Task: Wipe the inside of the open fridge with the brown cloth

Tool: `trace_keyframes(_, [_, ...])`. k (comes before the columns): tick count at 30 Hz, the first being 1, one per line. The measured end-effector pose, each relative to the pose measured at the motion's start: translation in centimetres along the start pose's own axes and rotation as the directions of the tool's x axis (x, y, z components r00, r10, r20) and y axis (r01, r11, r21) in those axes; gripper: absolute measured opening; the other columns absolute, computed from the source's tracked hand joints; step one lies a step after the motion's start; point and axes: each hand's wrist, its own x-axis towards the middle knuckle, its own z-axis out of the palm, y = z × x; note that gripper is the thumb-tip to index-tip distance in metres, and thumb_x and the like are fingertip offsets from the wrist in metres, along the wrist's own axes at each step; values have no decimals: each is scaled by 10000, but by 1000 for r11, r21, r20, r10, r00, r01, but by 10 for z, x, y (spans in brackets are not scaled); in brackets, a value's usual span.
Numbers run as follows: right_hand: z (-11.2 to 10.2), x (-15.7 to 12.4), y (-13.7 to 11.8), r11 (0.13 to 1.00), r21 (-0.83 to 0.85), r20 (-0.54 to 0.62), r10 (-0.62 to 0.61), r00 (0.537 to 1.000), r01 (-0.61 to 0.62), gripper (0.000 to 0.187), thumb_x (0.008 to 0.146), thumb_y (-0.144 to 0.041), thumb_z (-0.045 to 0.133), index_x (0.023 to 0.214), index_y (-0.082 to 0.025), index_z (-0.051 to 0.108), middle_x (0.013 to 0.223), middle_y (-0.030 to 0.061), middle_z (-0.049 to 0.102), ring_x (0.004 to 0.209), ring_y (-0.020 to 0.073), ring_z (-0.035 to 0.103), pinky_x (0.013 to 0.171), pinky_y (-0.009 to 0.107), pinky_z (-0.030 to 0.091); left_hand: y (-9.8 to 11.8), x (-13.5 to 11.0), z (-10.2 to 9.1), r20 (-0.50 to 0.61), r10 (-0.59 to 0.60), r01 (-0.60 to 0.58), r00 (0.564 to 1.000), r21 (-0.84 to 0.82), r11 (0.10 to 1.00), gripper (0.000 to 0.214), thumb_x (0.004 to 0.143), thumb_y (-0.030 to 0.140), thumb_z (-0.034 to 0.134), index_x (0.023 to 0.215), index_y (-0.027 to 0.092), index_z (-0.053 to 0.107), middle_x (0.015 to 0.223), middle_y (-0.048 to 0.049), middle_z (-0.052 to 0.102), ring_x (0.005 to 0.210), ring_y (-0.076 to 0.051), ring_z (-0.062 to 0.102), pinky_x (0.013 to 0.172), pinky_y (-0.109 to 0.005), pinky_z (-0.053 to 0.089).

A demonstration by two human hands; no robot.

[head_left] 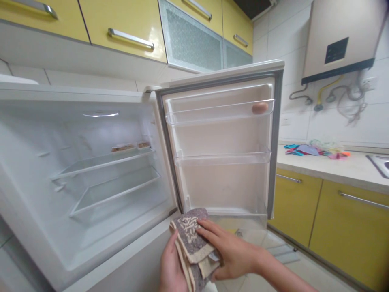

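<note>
A folded grey-brown towel (194,239) with cream trim and a cream pattern is held low in front of the fridge. My left hand (173,263) grips it from the left and below, thumb along its edge. Over its right side lies my right hand (226,247), fingers on the upper face and thumb near the lower folds. Just beyond stands the open fridge door (221,186), with clear shelves on its inner side. An egg (259,107) sits in the top door shelf. The lit fridge compartment (115,227) opens to the left.
Inside the fridge, small packages (123,148) rest on the upper glass shelf (103,164). Several coloured cloths (304,150) lie on the counter (343,170) at right, beside a sink (381,164). A water heater (337,40) hangs above. Yellow cabinets (121,20) run overhead.
</note>
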Motion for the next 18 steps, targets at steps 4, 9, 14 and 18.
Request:
trace_keyframes(4, [6,4,3,999,12,-80,36,996,-35,1041,656,-330,750,1558,-165,257,1646,188,221,1527,326,218,1237,523,246,0,-7,10,23,103,-104,994,29,994,688,861,359,633,1489,186,412,1230,-167,727,1125,-335,692,1118,-526,429])
trace_keyframes(9, [5,9,4,988,148,-200,64,978,-34,919,681,-164,605,1544,-223,297,1651,131,245,1527,263,235,1249,507,217,-7,-5,12,26,165,-165,986,-9,986,684,892,446,575,1512,241,373,1257,-130,720,1208,-330,649,1143,-525,410])
trace_keyframes(14, [2,16,2,970,234,-202,119,972,-70,917,680,-177,632,1538,-225,310,1654,124,237,1530,252,228,1259,494,187,-12,4,-7,11,198,-198,980,-1,980,661,894,473,560,1500,264,397,1191,-102,754,1194,-298,661,1158,-486,400])
trace_keyframes(18, [-3,17,0,961,264,-208,145,967,-87,954,678,-258,713,1539,-207,307,1652,136,239,1531,274,224,1257,510,187,-11,0,-11,-87,278,-274,957,60,960,554,904,444,543,1422,247,522,1055,-91,797,1080,-284,716,1154,-481,408])
